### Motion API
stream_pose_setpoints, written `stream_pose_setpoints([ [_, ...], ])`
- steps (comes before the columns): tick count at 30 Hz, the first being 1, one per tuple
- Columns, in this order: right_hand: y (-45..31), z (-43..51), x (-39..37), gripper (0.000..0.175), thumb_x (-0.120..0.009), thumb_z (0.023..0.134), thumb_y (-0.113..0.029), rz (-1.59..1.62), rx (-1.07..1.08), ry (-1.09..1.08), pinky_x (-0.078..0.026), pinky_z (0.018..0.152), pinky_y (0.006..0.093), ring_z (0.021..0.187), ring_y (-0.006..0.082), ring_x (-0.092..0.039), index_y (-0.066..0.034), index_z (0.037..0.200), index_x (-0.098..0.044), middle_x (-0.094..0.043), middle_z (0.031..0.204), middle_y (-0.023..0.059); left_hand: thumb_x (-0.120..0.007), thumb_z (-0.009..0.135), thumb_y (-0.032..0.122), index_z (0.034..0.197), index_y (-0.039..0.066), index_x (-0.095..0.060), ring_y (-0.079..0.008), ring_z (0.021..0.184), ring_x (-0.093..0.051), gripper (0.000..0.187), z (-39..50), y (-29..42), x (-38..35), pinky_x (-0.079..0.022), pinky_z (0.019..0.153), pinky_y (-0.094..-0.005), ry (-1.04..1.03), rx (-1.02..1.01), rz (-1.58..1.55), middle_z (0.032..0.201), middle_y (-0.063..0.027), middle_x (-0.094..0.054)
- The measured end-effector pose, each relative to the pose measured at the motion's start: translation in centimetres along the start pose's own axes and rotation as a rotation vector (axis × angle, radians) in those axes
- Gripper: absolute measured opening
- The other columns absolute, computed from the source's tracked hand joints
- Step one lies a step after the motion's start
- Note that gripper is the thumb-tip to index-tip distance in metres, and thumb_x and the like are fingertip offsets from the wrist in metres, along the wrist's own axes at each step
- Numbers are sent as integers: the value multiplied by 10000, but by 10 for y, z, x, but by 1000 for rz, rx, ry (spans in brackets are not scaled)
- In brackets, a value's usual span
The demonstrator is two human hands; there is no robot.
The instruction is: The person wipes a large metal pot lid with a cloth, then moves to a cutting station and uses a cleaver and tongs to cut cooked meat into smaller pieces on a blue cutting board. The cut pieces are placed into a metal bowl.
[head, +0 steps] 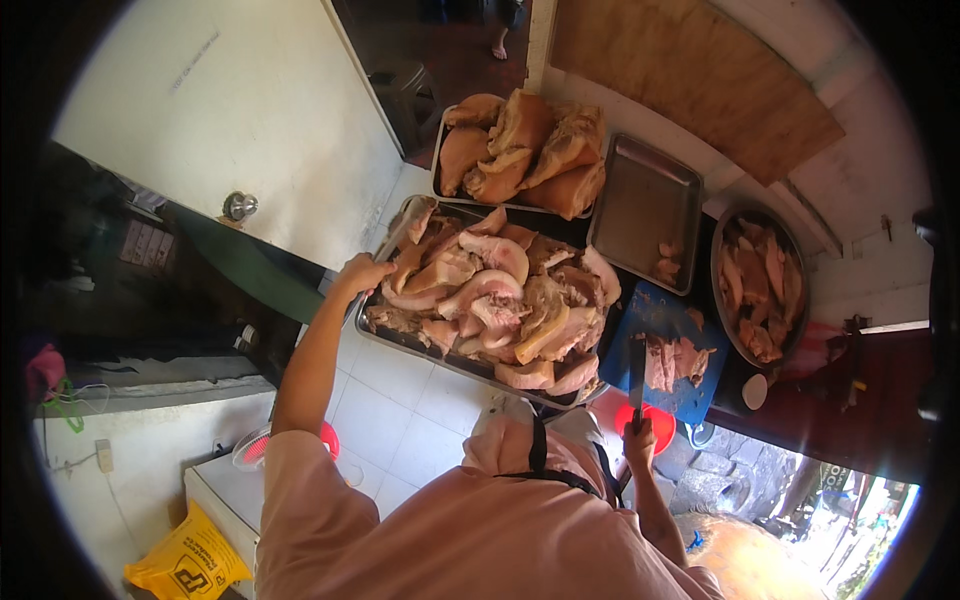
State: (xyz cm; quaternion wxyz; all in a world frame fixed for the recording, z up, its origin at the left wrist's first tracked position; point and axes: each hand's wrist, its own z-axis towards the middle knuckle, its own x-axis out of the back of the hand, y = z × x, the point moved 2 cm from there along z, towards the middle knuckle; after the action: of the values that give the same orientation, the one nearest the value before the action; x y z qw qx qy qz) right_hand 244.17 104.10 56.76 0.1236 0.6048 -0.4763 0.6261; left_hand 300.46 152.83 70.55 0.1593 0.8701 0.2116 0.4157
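My left hand point(364, 274) grips the left rim of a large metal tray point(442, 358). Heaped in that tray are many thick pieces of pale, skin-on meat point(491, 289). A knife point(637, 375) is in my right hand point(640, 444), its broad blade pointing away from me over a blue cutting board point(626, 360). Just right of the blade, several cut slices of meat point(671, 362) lie on the board. Small scraps are scattered around them.
Behind the large tray stands another tray point(511, 201) piled with big slabs of meat point(566, 146). A shallow metal tray point(646, 202) holds a few scraps. An oval basin point(716, 285) of meat strips sits far right. A red bucket point(664, 427) is below the board; a door point(300, 135) stands left.
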Motion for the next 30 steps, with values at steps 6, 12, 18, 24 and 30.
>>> stream_pose_setpoints([
  [6,20,1,-9,269,-673,906,-264,51,-62,-30,-510,504,422,527,256,-650,-33,896,-537,-631,642,119,-728,955,399,781,-28,-661,-188,438,-585,466,2,16,-12,-469,437,-359,-28,68,110,591,-94,-637],
  [12,37,-5,-25,245,-662,923,-239,100,12,-9,-494,445,384,475,200,-623,-36,884,-531,-622,601,89,-719,965,398,817,-23,-674,-170,408,-546,449,-10,16,7,-439,403,-359,-51,57,162,588,-74,-619],
  [18,48,-11,-36,292,-675,907,-255,152,-137,-116,-504,585,503,651,402,-654,8,926,-551,-656,731,226,-726,957,407,838,-26,-682,-161,406,-534,451,-15,13,25,-439,391,-351,-107,51,251,605,-75,-616],
  [24,41,-9,-34,245,-621,932,-253,145,-61,-58,-474,396,380,440,192,-598,-35,878,-522,-613,594,94,-742,943,438,756,-21,-646,-166,424,-545,505,-26,11,46,-436,386,-342,-238,44,99,603,-83,-619],
  [30,25,-9,-26,289,-674,898,-247,218,-277,-166,-536,587,493,616,347,-706,24,909,-574,-677,687,202,-683,982,482,864,91,-622,-115,438,-433,412,-30,12,41,-343,373,-273,-513,231,-164,619,-21,-508],
])
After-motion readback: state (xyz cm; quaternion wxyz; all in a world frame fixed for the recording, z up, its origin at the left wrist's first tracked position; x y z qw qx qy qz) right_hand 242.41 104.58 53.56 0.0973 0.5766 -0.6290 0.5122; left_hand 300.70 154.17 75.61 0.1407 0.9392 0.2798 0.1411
